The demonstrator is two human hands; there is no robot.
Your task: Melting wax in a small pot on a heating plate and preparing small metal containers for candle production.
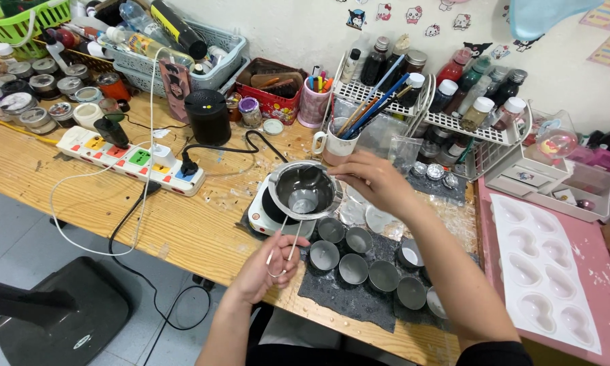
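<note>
Wooden workbench: cluttered along the back edge, cables across the middle.

White mould tray with heart-shaped cavities: on the pink surface at far right, well apart from both hands.

Dark mat: near the front edge, carrying a group of small round metal tins, all upright and open.

Power strip, white with coloured switches: left of centre, plugs inserted.

Small white electric hotplate: just left of the mat.

Metal melting pot: seated on the hotplate, upright, wire handle extending toward the front edge.

White mug with brushes: just behind the pot.

Right hand: above the pot's right rim, fingers pinched together at the rim; whether anything sits between the fingertips cannot be told.

Left hand: at the front edge, fingers curled closed around the looped end of the wire handle.
</note>
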